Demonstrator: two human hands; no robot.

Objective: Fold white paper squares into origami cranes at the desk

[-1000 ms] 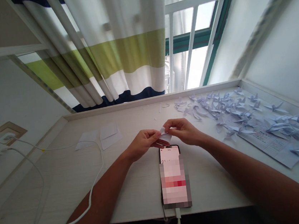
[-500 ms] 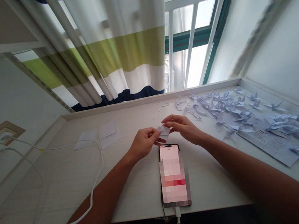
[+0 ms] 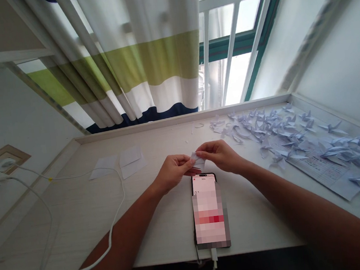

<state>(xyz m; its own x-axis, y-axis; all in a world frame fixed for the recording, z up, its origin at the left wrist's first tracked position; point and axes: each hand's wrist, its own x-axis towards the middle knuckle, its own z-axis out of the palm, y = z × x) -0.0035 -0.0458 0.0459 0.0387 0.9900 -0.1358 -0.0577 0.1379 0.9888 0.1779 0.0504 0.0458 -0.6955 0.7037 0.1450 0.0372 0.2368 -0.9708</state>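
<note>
A small folded piece of white paper (image 3: 198, 162) is held up just beyond the phone (image 3: 207, 212). My left hand (image 3: 174, 170) pinches its left side between thumb and fingers. At the paper's top right edge, my right hand (image 3: 218, 154) has its thumb and fingertips closed on it. The finer creases of the paper are too small to make out. Below both hands the phone lies face up with a lit pink screen, partly blurred, and a white cable plugged into its near end.
Many folded paper cranes (image 3: 273, 128) cover the right side of the desk, some on a printed sheet (image 3: 324, 175). Flat paper squares (image 3: 132, 161) lie on the left. A white charging cable (image 3: 121, 193) loops from the wall socket (image 3: 4, 163) over my left forearm.
My right hand has moved slightly left and its fingers have closed onto the paper's top edge. The left hand keeps its pinch, and the paper's upper part looks more pointed.
</note>
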